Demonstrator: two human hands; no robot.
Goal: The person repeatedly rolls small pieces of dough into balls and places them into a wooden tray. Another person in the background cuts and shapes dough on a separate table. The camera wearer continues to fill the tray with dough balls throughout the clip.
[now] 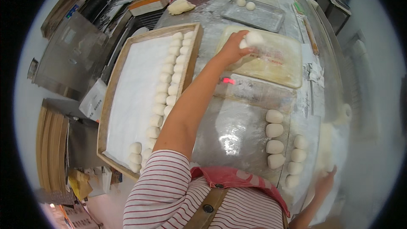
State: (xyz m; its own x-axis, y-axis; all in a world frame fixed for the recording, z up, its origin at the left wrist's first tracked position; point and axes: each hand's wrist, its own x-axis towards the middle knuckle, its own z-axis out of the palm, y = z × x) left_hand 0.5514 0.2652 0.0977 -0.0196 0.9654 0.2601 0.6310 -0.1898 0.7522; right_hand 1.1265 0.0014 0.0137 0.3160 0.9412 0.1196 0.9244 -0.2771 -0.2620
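Observation:
My left hand [235, 46] is closed around at least two white dough balls [254, 39], held over a floury, yellowish plastic tray or lid [270, 78]. Low at the right is my right hand [326, 181], beside a pale blurred shape; whether it grips anything is unclear. Two short columns of dough pieces, one with a dough piece [274, 130] and one with a dough ball [298, 155], line the metal worktop's right part. Left of my arm, a wooden tray [114, 79] lined with white sheet holds two long rows of dough balls [165, 78] and a shorter group [135, 158].
A metal tray [267, 22] with two dough balls lies farther back, near loose dough lumps [180, 6]. A red digital display [228, 80] glows by the plastic tray. A rolling pin [310, 36] is at the right; steel equipment [70, 54] and stacked boards [51, 152] stand left.

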